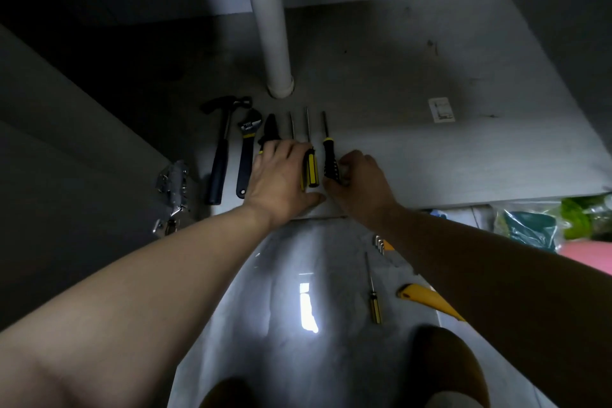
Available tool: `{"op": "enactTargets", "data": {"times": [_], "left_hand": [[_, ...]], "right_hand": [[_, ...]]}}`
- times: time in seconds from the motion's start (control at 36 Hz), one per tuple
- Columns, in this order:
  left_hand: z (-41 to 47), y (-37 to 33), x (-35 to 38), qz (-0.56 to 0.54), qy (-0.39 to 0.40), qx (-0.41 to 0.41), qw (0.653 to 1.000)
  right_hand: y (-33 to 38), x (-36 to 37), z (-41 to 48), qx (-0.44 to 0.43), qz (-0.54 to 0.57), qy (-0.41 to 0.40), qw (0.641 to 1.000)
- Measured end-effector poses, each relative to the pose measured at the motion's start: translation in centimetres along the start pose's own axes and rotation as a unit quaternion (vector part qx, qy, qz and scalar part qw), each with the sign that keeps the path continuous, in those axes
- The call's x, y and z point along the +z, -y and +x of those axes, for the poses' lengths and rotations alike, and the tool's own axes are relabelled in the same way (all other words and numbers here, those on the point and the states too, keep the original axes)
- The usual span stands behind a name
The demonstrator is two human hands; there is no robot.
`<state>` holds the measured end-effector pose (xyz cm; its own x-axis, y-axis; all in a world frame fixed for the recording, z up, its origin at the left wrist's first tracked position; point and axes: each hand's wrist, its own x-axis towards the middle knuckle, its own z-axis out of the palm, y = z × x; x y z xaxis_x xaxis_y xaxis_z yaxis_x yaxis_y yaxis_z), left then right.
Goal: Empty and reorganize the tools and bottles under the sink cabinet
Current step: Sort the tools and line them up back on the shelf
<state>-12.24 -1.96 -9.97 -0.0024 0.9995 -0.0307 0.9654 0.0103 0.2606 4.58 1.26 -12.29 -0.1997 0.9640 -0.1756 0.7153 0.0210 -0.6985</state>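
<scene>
Tools lie in a row on the grey cabinet floor: a hammer, an adjustable wrench, pliers and three screwdrivers. My left hand lies flat over the pliers' handles and one screwdriver, its fingers against the yellow-and-black screwdriver. My right hand pinches the handle of the black screwdriver at the row's right end.
A white drain pipe stands just behind the tools. A door hinge sits at the left edge. On the tiled floor lie a small screwdriver, a yellow utility knife and hex keys. Bags sit at the right.
</scene>
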Motion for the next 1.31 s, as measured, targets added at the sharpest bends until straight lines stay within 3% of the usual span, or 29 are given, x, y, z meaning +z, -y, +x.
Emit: {"op": "enactTargets", "data": {"times": [0.11,0.22,0.33,0.47,0.61,0.75,0.94,1.17,1.31], "left_hand": [[-1.6,-0.9,0.1,-0.007,-0.056,0.027,0.998],[-4.3,-2.7,0.7,0.011,-0.103,0.128,0.986],[-6.8,-5.0,2.4,0.01,0.04,0.238,0.97],[-10.0,-7.5,6.0,-0.082,0.311,0.157,0.934],[-12.2,-9.0,9.8,-0.115,0.378,0.113,0.912],[-13.6,-10.4,12.5,-0.127,0.34,0.066,0.93],[-14.4,-10.1,13.0,-0.138,0.314,0.023,0.939],[-12.5,-9.0,8.8,-0.165,0.279,0.073,0.943],[-8.9,-8.2,4.2,-0.203,0.167,0.097,0.96]], "right_hand": [[-0.7,-1.9,-0.7,-0.035,-0.02,0.03,0.999],[-1.1,-6.3,-2.3,-0.096,-0.098,0.143,0.98],[-2.7,-9.6,-4.6,-0.13,-0.209,0.232,0.941],[-9.0,-10.2,-9.8,-0.081,-0.252,0.279,0.923],[-14.5,-8.2,-12.9,0.023,-0.283,0.267,0.921],[-17.8,-6.1,-14.8,0.059,-0.333,0.233,0.912],[-18.7,-5.9,-14.6,0.036,-0.34,0.252,0.905],[-17.5,-6.5,-14.7,-0.015,-0.191,0.173,0.966],[-13.8,-6.6,-13.5,-0.031,-0.071,0.053,0.996]]}}
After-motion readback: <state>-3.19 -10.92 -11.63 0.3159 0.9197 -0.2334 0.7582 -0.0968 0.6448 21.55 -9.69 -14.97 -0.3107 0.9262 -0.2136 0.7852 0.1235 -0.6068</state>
